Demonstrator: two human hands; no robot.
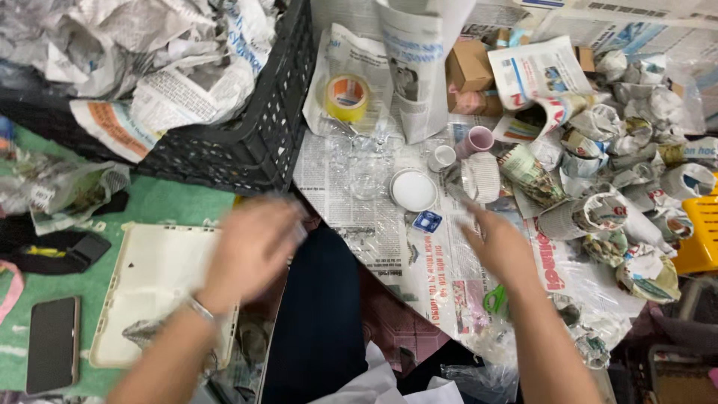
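Over spread newspaper, right hand nears a possibly glass cup.

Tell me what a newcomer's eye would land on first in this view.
Probably the black plastic crate at upper left, heaped with crumpled newspaper. Next, the yellow tape roll and round white lid on the spread newspaper sheet in the middle. The blurred left hand hovers over a white tray; the right hand reaches toward the wrapped bundles.
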